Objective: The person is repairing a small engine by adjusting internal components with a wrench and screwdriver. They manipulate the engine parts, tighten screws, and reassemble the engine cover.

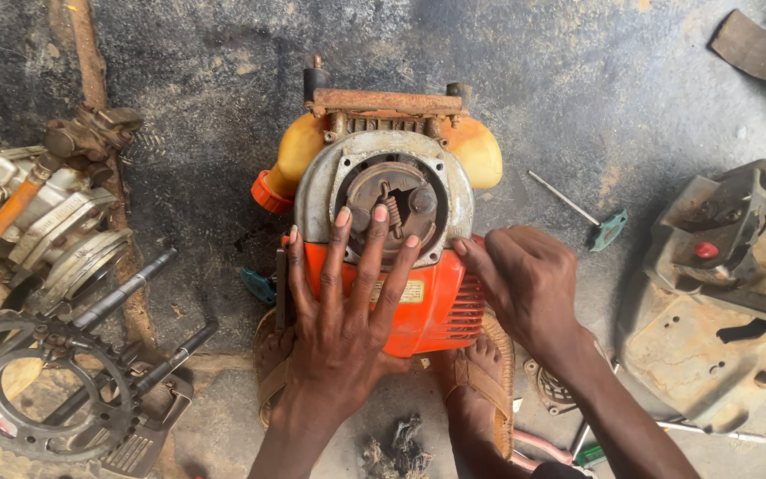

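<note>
Nearest to me are my own feet in brown sandals: the right sandal (482,390) shows plainly, while the left sandal (269,372) is mostly hidden under my wrist. A grey rag (394,448) lies crumpled on the ground between them.

Just above, my left hand (340,302) lies flat with the fingers spread wide, palm pressed on the orange cover (436,306) of the small engine (387,231), which stands on the concrete floor (578,98) right in front of my feet. My fingertips reach up onto the grey round housing (312,191) and the rusty clutch (396,200) set inside it. This hand grips nothing; it only bears down.

My right hand (525,284) is curled narrow at the right edge of the orange cover, knuckles bent, thumb touching the housing's lower rim. I cannot tell whether it pinches anything small.

Farther out, a yellow fuel tank (476,151) bulges on both sides of the engine, with an orange cap (268,191) at the left and a rusty bar (383,99) along the top. A green-handled T-wrench (591,220) lies to the right, apart from my hand. A sprocket (24,390) and greasy engine block (42,217) sit at the left, and a grey plastic fairing (720,266) at the right.
</note>
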